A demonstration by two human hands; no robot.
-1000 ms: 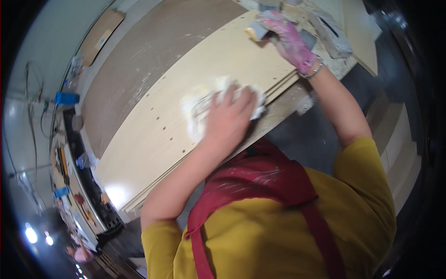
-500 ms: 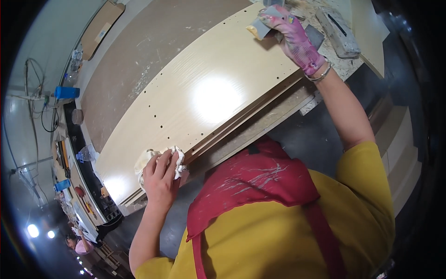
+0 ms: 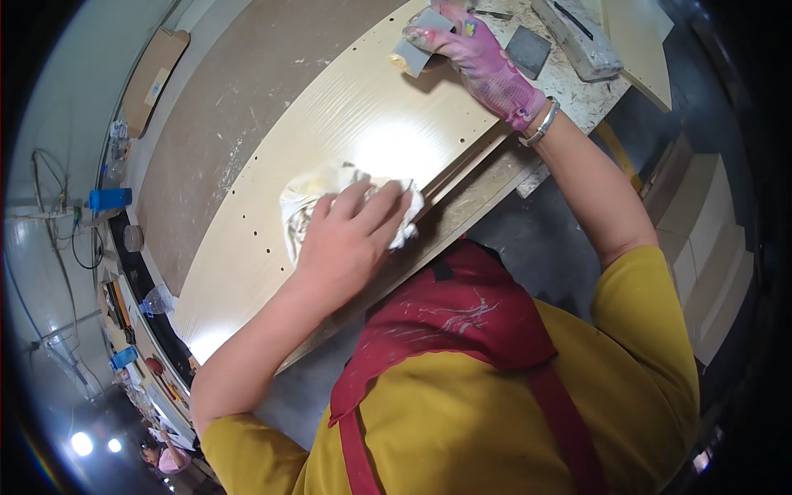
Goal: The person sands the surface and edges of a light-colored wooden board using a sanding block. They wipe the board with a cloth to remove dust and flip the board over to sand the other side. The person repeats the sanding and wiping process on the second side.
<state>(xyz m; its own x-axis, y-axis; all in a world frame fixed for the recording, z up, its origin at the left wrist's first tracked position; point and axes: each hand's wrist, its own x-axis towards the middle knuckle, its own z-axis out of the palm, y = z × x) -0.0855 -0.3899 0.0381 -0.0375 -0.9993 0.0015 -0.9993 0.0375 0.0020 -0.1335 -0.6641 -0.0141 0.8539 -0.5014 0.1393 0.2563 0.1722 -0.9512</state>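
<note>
A pale wood-grain panel (image 3: 289, 136) with a curved far edge and small drilled holes lies across the work table. My bare left hand (image 3: 342, 243) presses a crumpled white rag (image 3: 304, 191) onto the middle of the panel, fingers bent over the cloth. At the panel's far right end, my right hand (image 3: 491, 74), in a stained pink glove, grips a grey sanding pad (image 3: 429, 31) with a tan end. The pad is held close over the surface; whether it touches is hidden.
Right of the glove, a dark grey square pad (image 3: 528, 52) and a dusty long block (image 3: 582, 41) lie on the paint-spotted table. A brown surface (image 3: 198, 124) stretches beyond the panel. Boards (image 3: 701, 247) are stacked at right. Another person (image 3: 169, 456) is far off at lower left.
My left hand has slid the rag from the panel's near left end rightward to its middle. My right hand, still gripping the pad, has shifted slightly left in view.
</note>
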